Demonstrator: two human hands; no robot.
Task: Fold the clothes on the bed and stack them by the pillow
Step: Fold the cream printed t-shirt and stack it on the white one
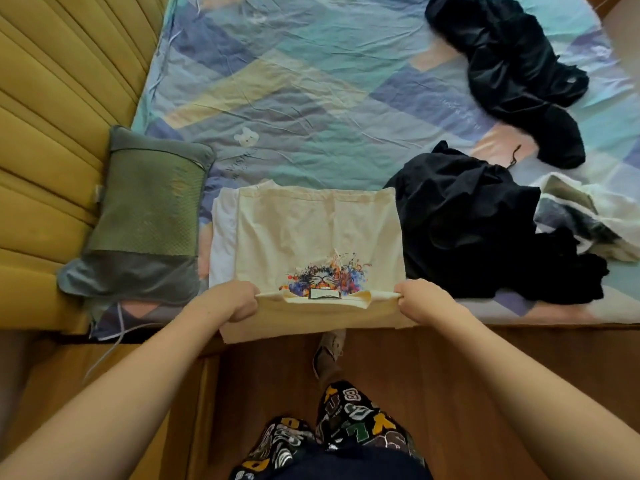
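Observation:
A cream T-shirt (311, 233) with a colourful cat print lies folded lengthwise at the bed's near edge, its lower part hanging over the side. My left hand (232, 299) grips its near left corner and my right hand (420, 299) grips its near right corner, both at the collar end. A folded white garment (223, 237) shows under its left side, next to the green-grey pillow (145, 216). A black heap (478, 230) lies just right of the shirt, with a white-and-grey garment (585, 216) beyond it. More black clothes (519, 74) sprawl at the far right.
The bed (294, 98) has a pastel patchwork sheet. A yellow padded headboard (52, 116) runs along the left. Wooden floor (433, 375) and my patterned shorts and a shoe are below the bed edge.

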